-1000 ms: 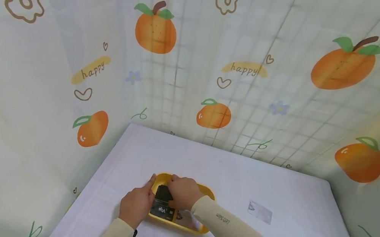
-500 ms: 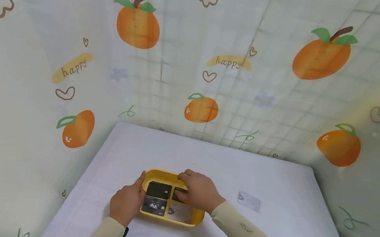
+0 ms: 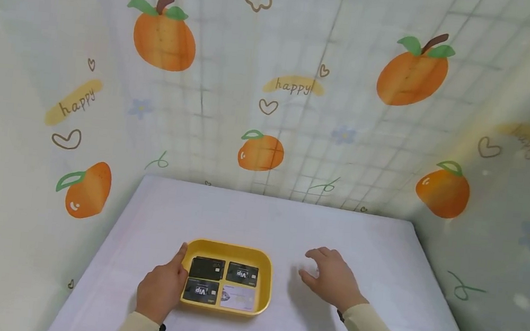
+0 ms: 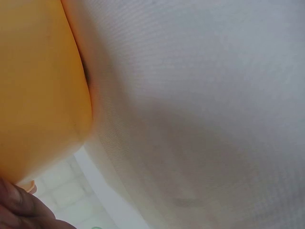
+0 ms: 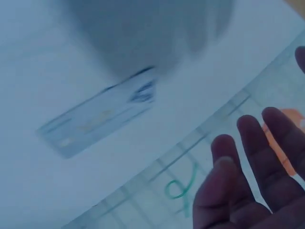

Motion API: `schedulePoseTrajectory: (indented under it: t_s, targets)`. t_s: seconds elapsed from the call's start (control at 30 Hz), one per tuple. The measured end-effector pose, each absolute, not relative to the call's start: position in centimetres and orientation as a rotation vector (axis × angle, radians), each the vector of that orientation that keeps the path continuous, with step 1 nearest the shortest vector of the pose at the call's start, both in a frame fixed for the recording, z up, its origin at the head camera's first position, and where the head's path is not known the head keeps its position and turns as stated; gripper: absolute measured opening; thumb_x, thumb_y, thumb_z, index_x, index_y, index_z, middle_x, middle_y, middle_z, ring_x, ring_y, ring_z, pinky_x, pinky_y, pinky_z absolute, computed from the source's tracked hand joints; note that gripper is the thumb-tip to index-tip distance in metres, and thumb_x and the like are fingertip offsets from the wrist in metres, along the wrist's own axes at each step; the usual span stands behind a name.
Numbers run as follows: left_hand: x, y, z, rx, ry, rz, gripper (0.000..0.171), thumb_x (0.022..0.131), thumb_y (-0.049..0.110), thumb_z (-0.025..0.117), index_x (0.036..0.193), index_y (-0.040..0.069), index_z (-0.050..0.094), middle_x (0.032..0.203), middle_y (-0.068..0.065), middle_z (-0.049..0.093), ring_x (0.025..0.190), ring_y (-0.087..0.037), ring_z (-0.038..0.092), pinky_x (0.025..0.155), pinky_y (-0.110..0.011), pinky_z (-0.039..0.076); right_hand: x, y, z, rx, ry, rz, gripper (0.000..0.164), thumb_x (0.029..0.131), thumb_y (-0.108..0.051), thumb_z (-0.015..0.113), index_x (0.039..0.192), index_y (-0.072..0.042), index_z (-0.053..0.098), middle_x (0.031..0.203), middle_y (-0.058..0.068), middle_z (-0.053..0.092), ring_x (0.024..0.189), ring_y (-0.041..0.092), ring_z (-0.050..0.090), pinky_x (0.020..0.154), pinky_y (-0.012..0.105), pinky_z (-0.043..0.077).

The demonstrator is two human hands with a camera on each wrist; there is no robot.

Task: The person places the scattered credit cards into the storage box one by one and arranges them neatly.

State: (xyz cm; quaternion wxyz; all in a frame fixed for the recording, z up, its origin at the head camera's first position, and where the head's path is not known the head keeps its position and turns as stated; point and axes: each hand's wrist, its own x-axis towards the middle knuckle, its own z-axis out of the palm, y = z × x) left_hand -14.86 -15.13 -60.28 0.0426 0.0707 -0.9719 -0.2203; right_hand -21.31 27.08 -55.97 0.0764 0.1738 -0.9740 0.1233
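Observation:
A yellow tray (image 3: 261, 306) stands on the table with several bank-style cards inside, laid in two rows. These include a black VIP card (image 3: 207, 269) at the far left, dark Vip cards (image 3: 201, 291) and a silver card (image 3: 238, 298) at the near right. My left hand (image 3: 160, 288) holds the tray's left rim; its fingers show against the outer wall in the left wrist view. Over the table right of the tray hovers my right hand (image 3: 333, 278), fingers spread and holding nothing. A loose silver card (image 5: 102, 114) lies on the table, hidden behind the hand in the head view.
The white table (image 3: 260, 215) reaches back to a fabric wall (image 3: 220, 129) printed with oranges and the word "happy". Similar fabric closes in the left and right sides.
My right hand has left the cards in the tray and moved right over the table, near the loose card. My left hand stays at the tray's left rim. The head view has shifted.

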Motion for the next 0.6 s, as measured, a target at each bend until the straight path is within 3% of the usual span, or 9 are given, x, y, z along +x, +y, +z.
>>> schedulePoseTrajectory:
  t_s: [0.33, 0.6]
  targets:
    - [-15.0, -15.7, -60.6, 0.219, -2.974, -0.639, 0.063, 0.105, 0.027, 0.056, 0.165, 0.03, 0.039, 0.053, 0.001, 0.042, 0.045, -0.018, 0.038, 0.042, -0.033, 0.031, -20.1, 32.5, -58.2, 0.419, -2.987, 0.448, 0.062, 0.082, -0.03, 0.088, 0.134, -0.004, 0.066, 0.134, 0.019, 0.063, 0.117, 0.044, 0.062, 0.099, 0.061, 0.048]
    - [-14.6, -14.9, -59.9, 0.205, -2.993, -0.63, 0.062, 0.105, 0.026, 0.057, 0.165, 0.028, 0.04, 0.052, 0.001, 0.041, 0.044, -0.018, 0.038, 0.042, -0.033, 0.031, -20.3, 35.0, -60.5, 0.317, -3.103, 0.499, 0.075, 0.083, -0.039, 0.088, 0.143, -0.005, 0.059, 0.147, 0.023, 0.053, 0.13, 0.05, 0.053, 0.108, 0.065, 0.041]
